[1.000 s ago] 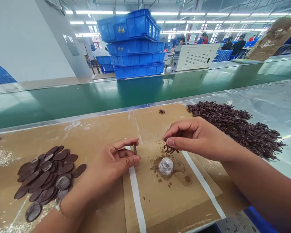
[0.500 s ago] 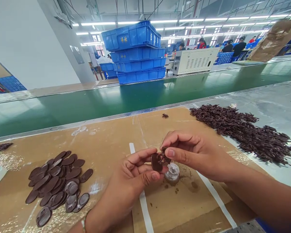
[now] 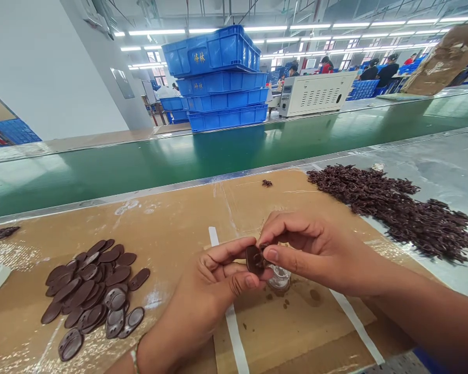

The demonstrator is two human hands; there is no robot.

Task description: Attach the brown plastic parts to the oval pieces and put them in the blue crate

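Observation:
Between the fingers of my left hand (image 3: 222, 280) is a brown oval plastic piece (image 3: 254, 259), held tilted above the cardboard. My right hand (image 3: 308, 252) pinches a small dark brown part (image 3: 263, 247) against the oval's right side; my fingertips partly cover it. Just beneath the hands stands a small round clear container (image 3: 280, 279), partly hidden by my fingers, with wet spots around it. To the left lies a pile of brown oval pieces (image 3: 89, 291), some showing a recessed face with small holes.
A heap of thin dark brown parts (image 3: 393, 208) covers the right side. White tape strips (image 3: 234, 332) cross the cardboard (image 3: 171, 228). Beyond runs a green conveyor belt (image 3: 140, 166), with stacked blue crates (image 3: 222, 83) and a beige machine (image 3: 317, 93) behind it. People sit farther back.
The small dark part in my right hand now sits closer against the oval piece, which has turned slightly. The camera view has shifted a little.

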